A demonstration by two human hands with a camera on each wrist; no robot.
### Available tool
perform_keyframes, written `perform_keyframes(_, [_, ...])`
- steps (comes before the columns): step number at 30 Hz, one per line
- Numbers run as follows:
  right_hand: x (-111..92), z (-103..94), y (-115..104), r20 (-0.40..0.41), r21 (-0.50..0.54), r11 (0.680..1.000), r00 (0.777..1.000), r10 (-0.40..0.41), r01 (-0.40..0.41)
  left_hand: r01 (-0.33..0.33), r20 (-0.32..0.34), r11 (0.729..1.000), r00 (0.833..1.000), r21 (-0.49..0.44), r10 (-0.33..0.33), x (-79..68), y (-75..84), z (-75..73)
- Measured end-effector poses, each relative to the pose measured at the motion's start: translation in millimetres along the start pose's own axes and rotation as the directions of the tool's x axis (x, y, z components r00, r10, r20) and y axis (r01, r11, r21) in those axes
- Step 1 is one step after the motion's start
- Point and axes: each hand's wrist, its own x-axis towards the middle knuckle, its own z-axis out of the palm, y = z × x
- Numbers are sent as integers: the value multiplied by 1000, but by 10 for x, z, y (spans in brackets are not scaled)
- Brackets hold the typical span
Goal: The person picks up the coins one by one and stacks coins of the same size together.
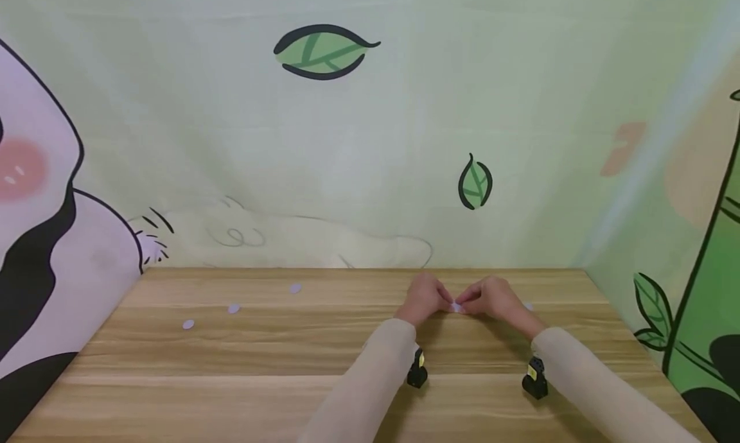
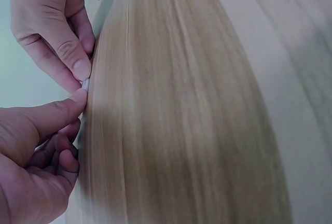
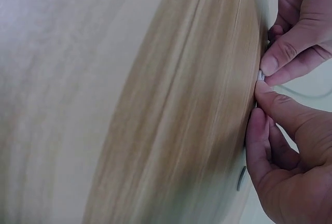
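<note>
Toward the back of the table, right of its middle, my left hand (image 1: 424,298) and right hand (image 1: 494,298) meet fingertip to fingertip. Between them is a small, pale round disc (image 1: 457,307), which each hand pinches with thumb and finger from its own side. In the left wrist view only a thin whitish bit of the disc (image 2: 85,85) shows between the two thumbs. The right wrist view likewise shows a sliver of the disc (image 3: 261,75) close to the wood, most of it covered by fingertips. Whether it touches the tabletop I cannot tell.
Three similar discs lie apart on the left half of the table (image 1: 231,391): one disc (image 1: 188,325) nearest, another (image 1: 234,309), and a third (image 1: 295,289) farther back. Another disc (image 1: 528,306) sits partly behind my right wrist. A printed cloth (image 1: 370,141) rises behind the table.
</note>
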Motion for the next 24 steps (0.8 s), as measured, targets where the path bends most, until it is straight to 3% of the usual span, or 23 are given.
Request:
perform_keyframes(13, [5, 43, 39, -50, -35, 999, 999, -6, 4, 14, 32, 989, 999, -149, -9, 0, -66, -23])
perform_keyframes(24, [2, 72, -12, -58, -51, 999, 998, -14, 11, -3, 28, 992, 1000, -127, 7, -32, -59, -28])
